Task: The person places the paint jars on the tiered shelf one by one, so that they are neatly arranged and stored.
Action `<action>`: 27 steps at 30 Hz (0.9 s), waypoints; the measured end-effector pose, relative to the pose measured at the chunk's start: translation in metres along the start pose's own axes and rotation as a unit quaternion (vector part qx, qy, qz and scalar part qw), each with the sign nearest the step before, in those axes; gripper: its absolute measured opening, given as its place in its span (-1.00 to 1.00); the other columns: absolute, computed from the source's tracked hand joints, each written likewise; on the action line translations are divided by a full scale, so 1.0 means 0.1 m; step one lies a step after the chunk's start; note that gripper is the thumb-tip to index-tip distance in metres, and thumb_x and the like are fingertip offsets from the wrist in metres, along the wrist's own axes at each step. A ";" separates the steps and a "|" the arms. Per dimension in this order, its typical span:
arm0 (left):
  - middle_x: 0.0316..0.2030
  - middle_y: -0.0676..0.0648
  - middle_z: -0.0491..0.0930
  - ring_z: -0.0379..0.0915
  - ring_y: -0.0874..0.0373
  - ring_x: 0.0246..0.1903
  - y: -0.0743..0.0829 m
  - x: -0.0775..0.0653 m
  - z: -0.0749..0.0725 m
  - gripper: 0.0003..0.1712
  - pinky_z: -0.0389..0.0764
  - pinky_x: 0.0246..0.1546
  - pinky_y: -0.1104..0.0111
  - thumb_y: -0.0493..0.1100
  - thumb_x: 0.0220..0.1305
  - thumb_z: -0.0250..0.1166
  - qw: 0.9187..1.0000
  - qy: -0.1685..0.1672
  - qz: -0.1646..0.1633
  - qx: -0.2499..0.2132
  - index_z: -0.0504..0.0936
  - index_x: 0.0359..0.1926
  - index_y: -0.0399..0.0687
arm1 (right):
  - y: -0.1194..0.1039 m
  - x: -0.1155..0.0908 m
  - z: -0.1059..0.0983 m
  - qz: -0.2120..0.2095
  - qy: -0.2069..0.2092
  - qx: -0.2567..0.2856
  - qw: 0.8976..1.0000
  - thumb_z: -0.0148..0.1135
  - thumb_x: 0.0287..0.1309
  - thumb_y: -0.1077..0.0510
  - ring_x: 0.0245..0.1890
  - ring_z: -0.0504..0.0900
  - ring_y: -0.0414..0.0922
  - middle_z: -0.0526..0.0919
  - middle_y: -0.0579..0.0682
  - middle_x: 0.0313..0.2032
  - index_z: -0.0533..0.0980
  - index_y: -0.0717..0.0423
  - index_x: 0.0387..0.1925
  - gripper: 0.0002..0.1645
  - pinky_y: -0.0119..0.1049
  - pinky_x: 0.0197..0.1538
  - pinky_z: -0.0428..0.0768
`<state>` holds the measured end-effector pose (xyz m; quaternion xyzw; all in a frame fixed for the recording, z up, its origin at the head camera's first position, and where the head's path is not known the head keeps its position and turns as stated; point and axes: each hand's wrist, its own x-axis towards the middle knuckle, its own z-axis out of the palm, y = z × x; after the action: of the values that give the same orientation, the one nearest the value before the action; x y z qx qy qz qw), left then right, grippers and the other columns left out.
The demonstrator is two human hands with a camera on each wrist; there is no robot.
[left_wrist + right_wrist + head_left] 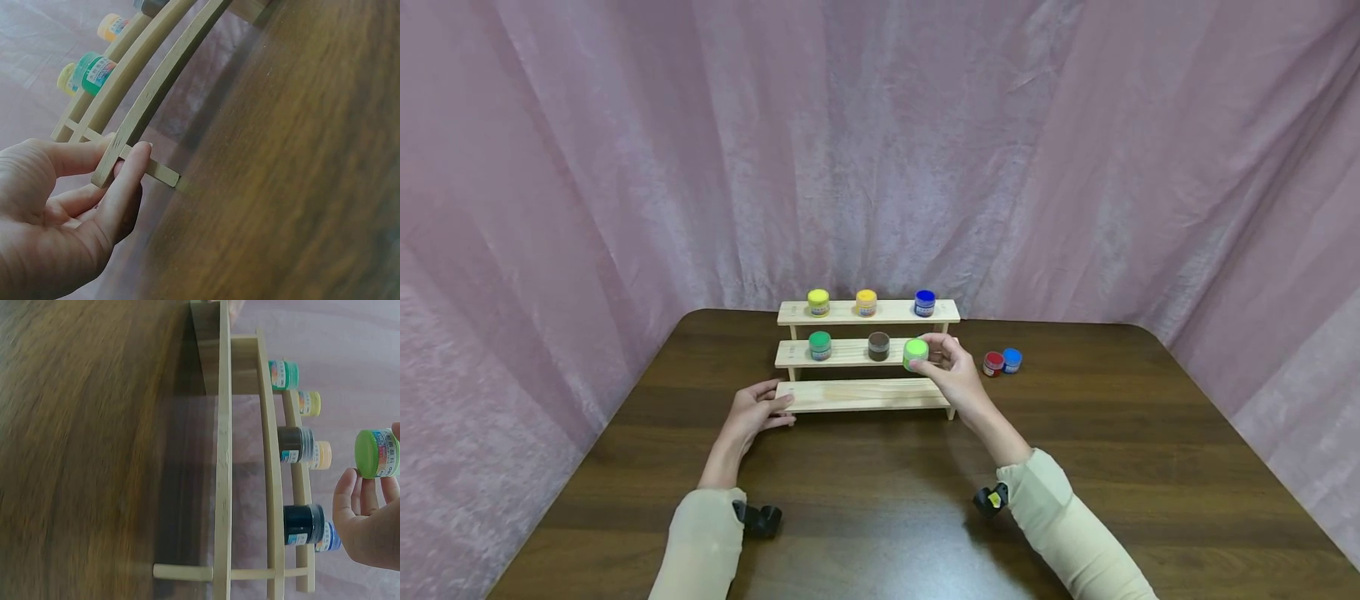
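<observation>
Preferably, the light-green round plastic jar (915,354) is kept level and let down slowly, so that it does not knock the almost black round jar (299,524) on the middle shelf (848,353) of the three-tier pale wooden stand (891,312); this seems to me the main risk. It is in the air, near the right part of that shelf. The right hand (957,377) reaches in from the right, its fingers opened only as wide as the jar, which they pinch by its sides. The left hand (752,414) grips the left end of the lowest shelf (865,396) between thumb and fingers; a firm hold there should stop the stand from sliding on the brown wooden desk (865,500).
</observation>
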<state>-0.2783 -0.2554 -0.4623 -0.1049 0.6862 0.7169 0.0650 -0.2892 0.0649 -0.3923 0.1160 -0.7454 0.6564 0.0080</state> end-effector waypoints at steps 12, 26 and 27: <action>-0.08 -0.19 0.43 0.65 0.24 -0.42 0.00 0.02 -0.01 -0.24 0.80 -0.27 0.41 -0.37 0.33 0.21 1.000 -0.002 -0.002 -0.001 0.07 0.45 -0.44 | 0.02 0.03 0.21 0.005 0.008 0.024 1.000 0.32 0.14 0.30 -0.16 0.54 -0.28 0.58 -0.14 -0.17 0.46 0.20 0.11 -0.53 -0.44 -0.04 0.54; -0.01 -0.25 0.44 0.64 0.27 -0.49 -0.01 0.02 -0.01 -0.25 0.80 -0.30 0.42 -0.40 0.32 0.20 1.000 -0.002 -0.003 0.004 0.09 0.44 -0.44 | 0.05 0.01 0.54 0.028 0.008 0.091 0.995 0.30 0.12 0.35 -0.14 0.57 -0.28 0.57 -0.11 -0.08 0.44 0.22 0.11 -0.51 -0.51 -0.04 0.63; 0.00 -0.26 0.43 0.64 0.26 -0.48 -0.01 0.02 -0.02 -0.25 0.80 -0.30 0.42 -0.40 0.32 0.20 1.000 -0.002 -0.003 0.004 0.09 0.44 -0.45 | 0.05 0.01 0.56 0.031 0.010 0.095 0.995 0.30 0.12 0.34 -0.14 0.57 -0.29 0.57 -0.11 -0.08 0.44 0.21 0.11 -0.51 -0.51 -0.03 0.63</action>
<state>-0.2801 -0.2572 -0.4635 -0.1051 0.6887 0.7141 0.0687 -0.2837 0.0104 -0.4048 0.0868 -0.6831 0.7250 -0.0163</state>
